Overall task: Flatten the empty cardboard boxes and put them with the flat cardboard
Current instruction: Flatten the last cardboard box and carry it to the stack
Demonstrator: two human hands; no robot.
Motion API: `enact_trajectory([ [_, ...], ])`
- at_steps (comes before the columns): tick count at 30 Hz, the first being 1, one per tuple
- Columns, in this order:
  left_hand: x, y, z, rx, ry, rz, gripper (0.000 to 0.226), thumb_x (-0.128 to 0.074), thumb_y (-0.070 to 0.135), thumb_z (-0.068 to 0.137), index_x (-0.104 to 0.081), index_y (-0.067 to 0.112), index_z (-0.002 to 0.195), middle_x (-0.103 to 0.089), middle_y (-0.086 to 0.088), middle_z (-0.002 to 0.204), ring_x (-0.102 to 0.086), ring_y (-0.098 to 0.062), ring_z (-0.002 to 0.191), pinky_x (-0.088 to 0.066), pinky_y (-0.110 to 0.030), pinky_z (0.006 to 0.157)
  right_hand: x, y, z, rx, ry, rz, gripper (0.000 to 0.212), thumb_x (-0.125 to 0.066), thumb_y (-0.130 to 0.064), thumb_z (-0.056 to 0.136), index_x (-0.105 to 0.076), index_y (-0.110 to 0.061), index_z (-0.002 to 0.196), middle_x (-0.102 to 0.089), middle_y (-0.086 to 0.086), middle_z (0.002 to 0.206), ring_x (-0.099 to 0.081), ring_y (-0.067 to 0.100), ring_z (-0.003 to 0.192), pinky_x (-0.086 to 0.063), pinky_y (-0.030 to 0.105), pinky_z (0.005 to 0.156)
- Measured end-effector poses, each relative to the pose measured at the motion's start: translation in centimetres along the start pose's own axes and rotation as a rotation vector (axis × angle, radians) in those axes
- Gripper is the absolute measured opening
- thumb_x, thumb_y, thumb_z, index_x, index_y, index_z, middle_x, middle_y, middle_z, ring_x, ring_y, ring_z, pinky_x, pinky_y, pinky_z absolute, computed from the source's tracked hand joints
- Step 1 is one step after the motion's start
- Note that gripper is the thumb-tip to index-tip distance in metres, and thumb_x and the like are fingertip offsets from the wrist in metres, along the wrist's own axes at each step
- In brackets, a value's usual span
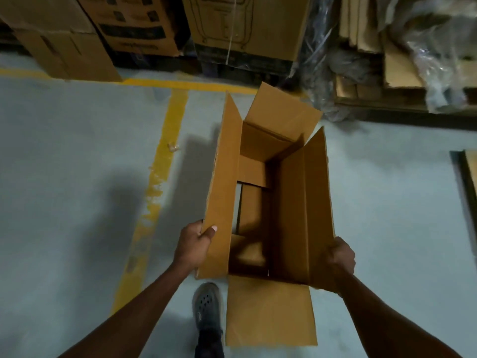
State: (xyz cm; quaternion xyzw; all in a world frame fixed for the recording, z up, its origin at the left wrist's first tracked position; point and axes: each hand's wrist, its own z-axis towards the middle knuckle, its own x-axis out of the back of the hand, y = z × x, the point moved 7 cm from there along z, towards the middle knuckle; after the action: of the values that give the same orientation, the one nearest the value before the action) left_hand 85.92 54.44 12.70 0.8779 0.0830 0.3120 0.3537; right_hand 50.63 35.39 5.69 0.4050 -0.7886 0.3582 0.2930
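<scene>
I have the open cardboard box (271, 197) held up off the grey floor (77, 164) in front of me, its mouth facing up at the camera, all four top flaps standing or hanging outward. My left hand (196, 244) is clamped on the near end of the long left flap, thumb on the inner face and fingers wrapped behind it. My right hand (336, 259) is closed over the near corner of the long right flap, knuckles up; its fingertips are hidden behind the cardboard. Looking down inside, the bottom flaps appear already loose, with gaps showing between them, and nothing lies in the box, so I judge I am at the flattening step itself and the walls have not yet been collapsed. The next move, as I read it, calls for pushing opposite corners toward each other so the walls fold along their creases, keeping both grips firm so the loose bottom flaps do not catch. My foot in a grey clog (206, 308) is just below the near flap, so I should keep the box clear of it. The stack of flat cardboard (361, 24) leans at the upper right, beside crumpled plastic wrap (438, 60), well apart from me across the yellow floor line (165, 156).
</scene>
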Motion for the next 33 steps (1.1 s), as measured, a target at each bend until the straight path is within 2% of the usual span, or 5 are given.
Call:
enact_trajectory([
  [7,-9.6,3.0,-5.5,-0.051,-0.067,0.002,0.017,-0.061,0.025,0.100,-0.073,0.014,0.093,-0.075,-0.014,0.083,-0.070,-0.037,0.077,-0.057,-0.045,0.066,4.2,9.4,3.4,-0.129,-0.105,0.018,0.022,-0.053,-0.007,0.093,-0.067,-0.008,0.109,-0.063,0.011,0.091,-0.056,0.027,0.073,-0.048,0.033,0.070],
  [16,-24.7,6.2,-9.3,-0.107,-0.273,-0.044,0.020,-0.056,0.023,0.103,-0.067,0.022,0.119,-0.071,0.006,0.112,-0.068,-0.017,0.105,-0.052,-0.030,0.092,5.9,13.9,7.4,-0.065,-0.336,-0.055,0.059,-0.064,-0.038,0.094,-0.050,-0.010,0.143,-0.053,0.015,0.146,-0.052,0.035,0.131,-0.041,0.043,0.110],
  [24,-34.2,9.8,-12.3,-0.174,-0.450,0.149,0.040,-0.051,0.032,0.102,-0.052,0.022,0.141,-0.067,0.001,0.129,-0.065,-0.019,0.115,-0.053,-0.035,0.098,9.5,5.4,2.2,0.074,-0.570,0.540,0.055,-0.053,-0.064,0.092,-0.049,-0.032,0.137,-0.052,0.000,0.142,-0.052,0.030,0.129,-0.048,0.050,0.099],
  [29,-37.1,9.8,-13.1,-0.101,-0.704,0.032,0.045,-0.060,0.038,0.098,-0.051,0.027,0.140,-0.067,0.005,0.120,-0.063,-0.012,0.105,-0.049,-0.029,0.088,9.9,5.1,2.9,0.171,-0.299,0.064,0.085,-0.072,-0.030,0.088,-0.022,-0.017,0.156,-0.055,0.016,0.141,-0.055,0.038,0.126,-0.046,0.042,0.099],
  [33,-33.2,5.4,-9.1,-0.105,-0.388,0.036,0.032,-0.060,0.030,0.099,-0.064,0.022,0.130,-0.068,0.002,0.117,-0.063,-0.013,0.101,-0.047,-0.024,0.086,11.6,8.2,4.0,0.122,-0.114,0.026,0.053,-0.059,-0.016,0.087,-0.039,-0.021,0.136,-0.067,0.018,0.112,-0.063,0.043,0.100,-0.050,0.042,0.083],
])
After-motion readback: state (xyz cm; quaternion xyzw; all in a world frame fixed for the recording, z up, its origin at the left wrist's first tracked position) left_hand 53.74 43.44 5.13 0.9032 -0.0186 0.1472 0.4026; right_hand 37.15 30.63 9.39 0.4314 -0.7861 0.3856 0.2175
